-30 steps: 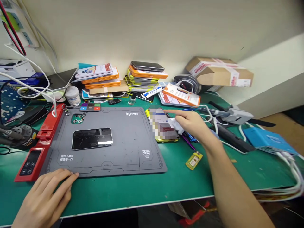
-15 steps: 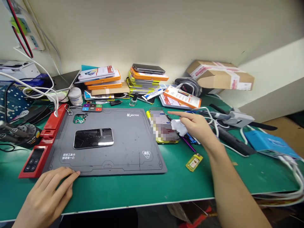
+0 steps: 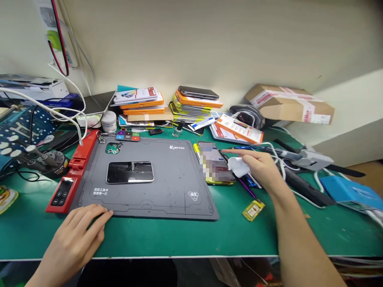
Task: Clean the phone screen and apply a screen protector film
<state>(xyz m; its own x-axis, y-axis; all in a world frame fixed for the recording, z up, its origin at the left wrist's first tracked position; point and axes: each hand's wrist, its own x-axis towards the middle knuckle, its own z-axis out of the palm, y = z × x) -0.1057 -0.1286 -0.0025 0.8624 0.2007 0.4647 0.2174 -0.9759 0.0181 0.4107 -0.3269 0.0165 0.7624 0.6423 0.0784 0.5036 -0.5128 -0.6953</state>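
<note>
My left hand [image 3: 82, 233] rests with its fingers stretched over the front left edge of the grey work mat [image 3: 167, 199]. A phone with a black screen [image 3: 130, 172] lies flat on that mat, apart from both hands. My right hand [image 3: 259, 165] holds a crumpled white wipe [image 3: 238, 166] under its curled fingers, while the index finger points out to the left. That fingertip is over or close to a second phone [image 3: 220, 159], whose screen is lit and partly blurred. It lies on a yellow-edged case right of the mat; whether the finger touches it I cannot tell.
A red control unit [image 3: 61, 195] borders the mat's left side. Stacked boxes [image 3: 137, 103], a taped carton [image 3: 290, 103] and cables stand along the wall. Near my right forearm lie a yellow packet [image 3: 253, 210], a purple stick [image 3: 247, 187] and a blue box [image 3: 350, 191].
My view has swung left, so everything sits farther right in the picture. Both hands keep nearly the same pose and place; the wipe stays in my right hand.
</note>
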